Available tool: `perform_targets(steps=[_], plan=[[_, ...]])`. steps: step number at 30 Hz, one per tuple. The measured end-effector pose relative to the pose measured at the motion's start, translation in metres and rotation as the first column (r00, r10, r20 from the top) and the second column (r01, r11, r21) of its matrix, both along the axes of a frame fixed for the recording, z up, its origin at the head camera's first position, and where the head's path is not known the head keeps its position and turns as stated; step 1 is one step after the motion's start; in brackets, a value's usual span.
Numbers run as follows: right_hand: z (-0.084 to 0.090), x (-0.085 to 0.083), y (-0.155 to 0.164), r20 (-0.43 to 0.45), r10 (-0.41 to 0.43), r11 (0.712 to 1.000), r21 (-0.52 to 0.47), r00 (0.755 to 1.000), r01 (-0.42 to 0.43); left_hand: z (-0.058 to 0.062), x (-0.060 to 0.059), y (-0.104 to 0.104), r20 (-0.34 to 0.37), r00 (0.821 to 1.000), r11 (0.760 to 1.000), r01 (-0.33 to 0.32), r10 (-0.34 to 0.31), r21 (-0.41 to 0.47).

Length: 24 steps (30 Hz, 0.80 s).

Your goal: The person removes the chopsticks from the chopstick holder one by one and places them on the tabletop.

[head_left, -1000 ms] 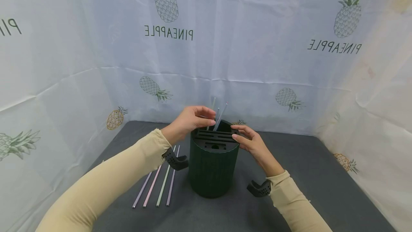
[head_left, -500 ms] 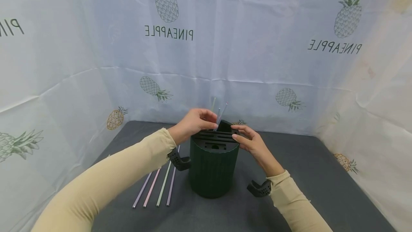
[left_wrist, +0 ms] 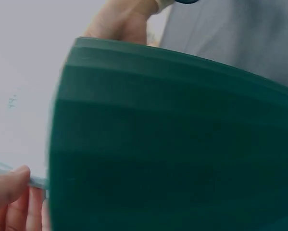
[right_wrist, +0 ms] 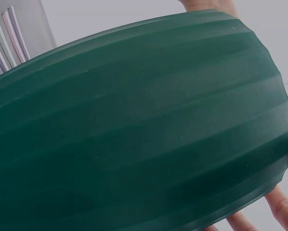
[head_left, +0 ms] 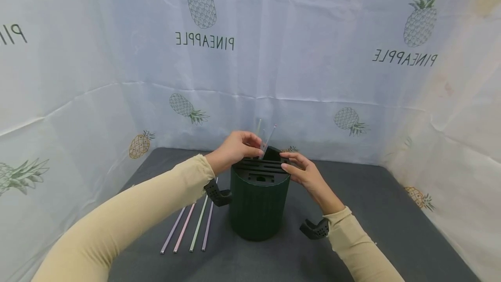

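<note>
A dark green ribbed knife block [head_left: 256,212] stands upright, its black slotted top facing up. My left hand [head_left: 236,151] is over the back left of its rim. In the left wrist view the thumb and fingers pinch a pale blue stick, like a chopstick [left_wrist: 38,182], whose lower end is hidden behind the block. More thin pale sticks [head_left: 269,139] lean out of the block's back opening. My right hand [head_left: 307,175] holds the right side of the rim, and in the right wrist view its fingertips [right_wrist: 281,206] curl against the edge.
Several pastel chopsticks [head_left: 183,229], lilac, pink and green, lie side by side on the dark grey table [head_left: 352,238], left of the block. White cloth [head_left: 313,77] printed with pineapples hangs behind and at both sides.
My left hand has shifted slightly right and lower over the block's opening, still pinching the stick. The right hand keeps its hold on the rim.
</note>
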State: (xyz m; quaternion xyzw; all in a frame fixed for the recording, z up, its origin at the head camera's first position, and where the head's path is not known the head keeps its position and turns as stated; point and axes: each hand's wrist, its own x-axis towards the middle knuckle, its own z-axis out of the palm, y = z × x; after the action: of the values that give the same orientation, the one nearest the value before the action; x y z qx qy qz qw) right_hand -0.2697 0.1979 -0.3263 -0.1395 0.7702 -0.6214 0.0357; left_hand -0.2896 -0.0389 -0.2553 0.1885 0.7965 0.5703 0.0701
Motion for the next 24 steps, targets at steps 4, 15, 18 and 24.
perform_targets(steps=[4, 15, 18, 24], plan=[[-0.001, 0.000, 0.000, 0.000, -0.001, 1.000, 0.000, 1.000, 0.001, 0.013, 0.001, -0.007, -0.043, 0.999, 0.994, -0.022, 0.027, 0.108], [-0.001, 0.000, 0.003, -0.023, 0.005, 1.000, 0.017, 1.000, -0.005, 0.093, 0.011, -0.054, -0.194, 0.963, 0.657, 0.026, 0.185, 0.753], [-0.001, 0.000, 0.003, -0.027, 0.010, 1.000, 0.018, 1.000, -0.009, 0.105, 0.013, -0.077, -0.185, 0.952, 0.557, 0.020, 0.242, 0.830], [-0.001, 0.001, 0.002, -0.025, 0.010, 1.000, 0.017, 1.000, -0.010, 0.098, 0.008, -0.120, -0.056, 0.944, 0.496, -0.120, 0.326, 0.860]])
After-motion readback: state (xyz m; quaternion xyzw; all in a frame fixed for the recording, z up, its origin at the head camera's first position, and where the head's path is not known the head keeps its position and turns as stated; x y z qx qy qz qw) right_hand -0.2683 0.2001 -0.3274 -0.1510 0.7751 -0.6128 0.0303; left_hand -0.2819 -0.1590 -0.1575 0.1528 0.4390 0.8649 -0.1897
